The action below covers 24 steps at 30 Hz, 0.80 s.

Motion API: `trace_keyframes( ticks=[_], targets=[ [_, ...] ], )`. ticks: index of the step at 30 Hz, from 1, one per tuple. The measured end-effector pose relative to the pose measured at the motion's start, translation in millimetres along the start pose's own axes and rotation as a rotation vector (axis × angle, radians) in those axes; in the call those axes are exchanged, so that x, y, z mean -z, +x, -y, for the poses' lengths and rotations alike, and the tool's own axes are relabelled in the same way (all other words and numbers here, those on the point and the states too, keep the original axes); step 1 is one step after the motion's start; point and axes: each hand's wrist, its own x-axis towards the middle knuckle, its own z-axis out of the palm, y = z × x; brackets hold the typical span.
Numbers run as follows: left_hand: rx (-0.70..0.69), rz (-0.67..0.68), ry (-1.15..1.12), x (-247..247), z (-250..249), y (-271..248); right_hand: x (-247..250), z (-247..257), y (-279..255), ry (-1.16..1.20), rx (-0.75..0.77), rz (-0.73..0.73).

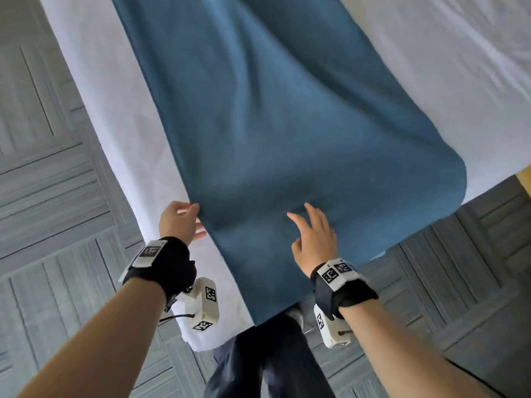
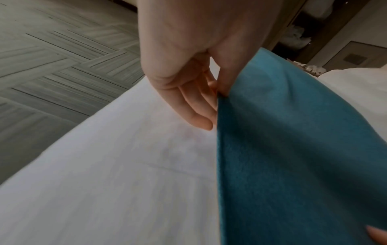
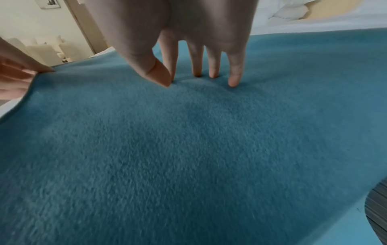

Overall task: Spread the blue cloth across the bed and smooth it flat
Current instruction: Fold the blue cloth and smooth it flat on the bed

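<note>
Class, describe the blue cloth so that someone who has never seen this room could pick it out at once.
Find the white bed. Lying lengthwise down it, its near end hanging over the bed's edge, is the blue cloth. It is the only coloured fabric there, pinched at its edge by the left hand.

Blue cloth (image 1: 287, 133) is lying lengthwise over the white bed sheet (image 1: 94, 90), its near end hanging past the bed corner toward the person's dark trousers (image 1: 270, 360). Soft folds are running through its middle. Left hand (image 1: 179, 222) is pinching the cloth's left edge, thumb on top. Right hand (image 1: 314, 239) is resting spread fingertips on the cloth near the corner, puckering it slightly. Both wrists are wearing black straps with white marker-tagged camera blocks. Grey patterned carpet (image 1: 43, 182) is showing on both sides of the bed.
</note>
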Motion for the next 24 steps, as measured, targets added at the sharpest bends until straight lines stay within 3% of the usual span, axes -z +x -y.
trace_keyframes(
  ticks=[4,9,14,18,24],
  targets=[
    [0.018,-0.021,0.081,13,6,4,-3,4,-4,0.007,-0.002,0.024],
    [0.023,0.05,0.067,12,1,10,2,5,-1,0.025,0.004,0.013],
    [-0.069,0.08,-0.031,13,-18,30,6,23,24,0.049,-0.008,-0.05],
    [-0.131,0.103,-0.038,20,-70,76,11,51,59,0.069,-0.118,-0.102],
    [-0.135,0.2,-0.012,29,-157,156,11,116,115,0.145,-0.414,-0.161]
  ],
)
